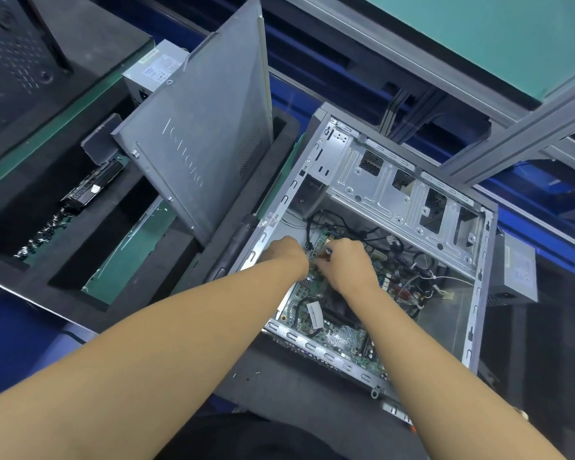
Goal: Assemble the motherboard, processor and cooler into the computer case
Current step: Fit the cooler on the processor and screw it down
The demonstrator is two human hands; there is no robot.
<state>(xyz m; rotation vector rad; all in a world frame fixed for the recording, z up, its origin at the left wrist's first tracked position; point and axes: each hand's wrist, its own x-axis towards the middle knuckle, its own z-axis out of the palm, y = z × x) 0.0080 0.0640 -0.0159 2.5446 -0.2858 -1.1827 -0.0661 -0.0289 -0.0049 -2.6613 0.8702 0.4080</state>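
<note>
The motherboard [342, 336] lies flat in the open computer case [478, 293], both grips meeting over its far left corner: right grip [349, 263] apparently pinching a small reddish piece [326, 257], left grip [286, 254] fingers hidden, state unclear.

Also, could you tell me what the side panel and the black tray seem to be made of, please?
Side panel: likely sheet steel with a dull grey finish, going by the embossed lettering and the perforated vent patch.
Tray: probably black foam, matte, with thick, soft-looking walls and cut-out pockets.
</note>
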